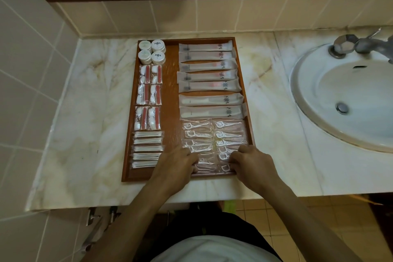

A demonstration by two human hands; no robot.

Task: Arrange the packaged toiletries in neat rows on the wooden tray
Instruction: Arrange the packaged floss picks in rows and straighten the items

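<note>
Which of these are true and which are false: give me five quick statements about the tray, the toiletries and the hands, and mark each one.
1. The four round white containers sit at the far left corner of the wooden tray. True.
2. The left hand and right hand are both on the floss pick packets at the tray's near right end. True.
3. The long frosted packets lie in the left column. False: they fill the right column, above the floss picks.
4. The cotton swab packets are stacked at the near end of the left column. True.
5. The sink is to the left of the tray. False: it is to the right, set in the marble counter.
</note>
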